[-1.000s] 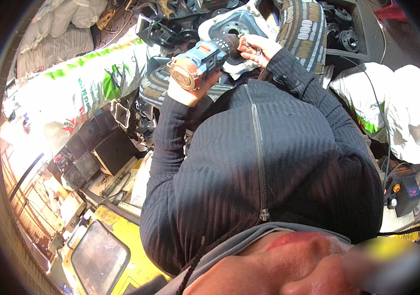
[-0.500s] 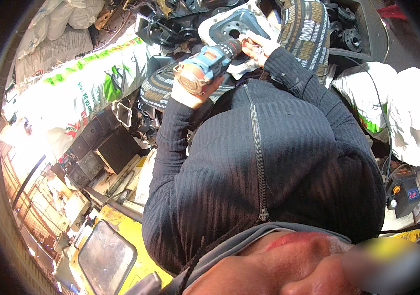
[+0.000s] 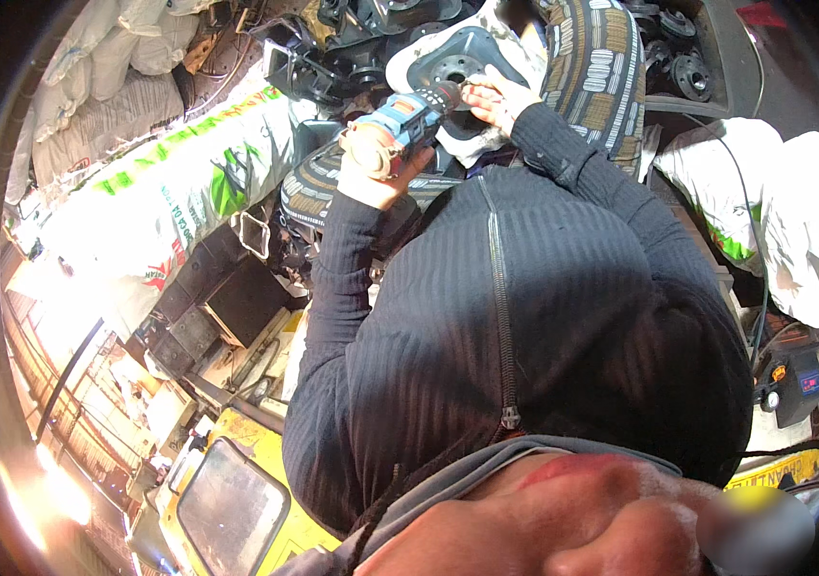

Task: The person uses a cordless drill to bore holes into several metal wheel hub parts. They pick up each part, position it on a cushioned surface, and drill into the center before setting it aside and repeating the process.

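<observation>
My left hand (image 3: 371,185) is wrapped round the grip of a blue cordless drill (image 3: 398,127), whose dark chuck (image 3: 442,97) points up and to the right. At the chuck's front end, my right hand (image 3: 498,102) has its fingers bent and drawn together. Whatever they pinch is too small to make out. Just beyond both hands, a grey-blue metal part (image 3: 467,54) with a round, holed hub rests on white wrapping (image 3: 415,69). The drill's tip is near the hub, but I cannot tell whether they touch.
A patterned, padded ring (image 3: 593,67) curves round the work spot. Dark metal parts (image 3: 371,19) lie beyond, and a bin (image 3: 728,67) of hubs stands far right. Full white sacks (image 3: 217,182) flank me at left, white bags (image 3: 803,221) at right. A cable (image 3: 747,206) hangs there.
The drill's front end has shifted slightly left and down, away from the hub's middle. My right hand has moved a little down and left with it. The whole view has shifted slightly.
</observation>
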The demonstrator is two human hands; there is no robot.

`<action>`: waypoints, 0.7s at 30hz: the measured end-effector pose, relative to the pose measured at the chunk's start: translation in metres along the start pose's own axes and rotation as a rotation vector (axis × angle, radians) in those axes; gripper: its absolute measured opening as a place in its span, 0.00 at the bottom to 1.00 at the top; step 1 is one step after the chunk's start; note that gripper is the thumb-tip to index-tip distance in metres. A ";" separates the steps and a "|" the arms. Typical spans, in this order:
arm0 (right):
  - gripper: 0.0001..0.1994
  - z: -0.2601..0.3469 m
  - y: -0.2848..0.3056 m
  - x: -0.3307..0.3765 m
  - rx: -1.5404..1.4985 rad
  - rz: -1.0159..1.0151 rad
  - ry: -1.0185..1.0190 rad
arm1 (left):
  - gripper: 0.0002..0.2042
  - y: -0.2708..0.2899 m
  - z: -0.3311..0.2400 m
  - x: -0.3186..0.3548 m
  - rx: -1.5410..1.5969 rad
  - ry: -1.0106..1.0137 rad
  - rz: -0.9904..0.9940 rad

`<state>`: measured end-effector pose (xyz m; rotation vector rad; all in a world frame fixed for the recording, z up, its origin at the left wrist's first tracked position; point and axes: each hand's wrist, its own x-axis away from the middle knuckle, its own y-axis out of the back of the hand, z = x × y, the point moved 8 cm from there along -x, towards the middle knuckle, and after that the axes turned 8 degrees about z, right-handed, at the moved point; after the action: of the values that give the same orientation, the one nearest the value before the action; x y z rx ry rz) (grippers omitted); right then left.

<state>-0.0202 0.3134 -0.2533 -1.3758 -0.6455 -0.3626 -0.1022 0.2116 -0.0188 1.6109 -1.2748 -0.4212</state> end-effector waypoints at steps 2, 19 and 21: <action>0.14 0.005 0.030 -0.002 0.166 -0.173 0.032 | 0.27 -0.009 0.018 -0.011 0.092 0.107 0.069; 0.21 0.030 0.026 -0.018 1.037 -0.375 0.257 | 0.24 -0.032 0.053 -0.087 -0.242 0.196 0.347; 0.16 0.034 0.018 -0.013 0.996 -0.363 0.328 | 0.23 -0.034 0.053 -0.089 -0.176 0.216 0.457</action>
<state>-0.0266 0.3483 -0.2734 -0.2378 -0.6611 -0.4534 -0.1586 0.2626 -0.0972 1.1393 -1.3492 -0.0682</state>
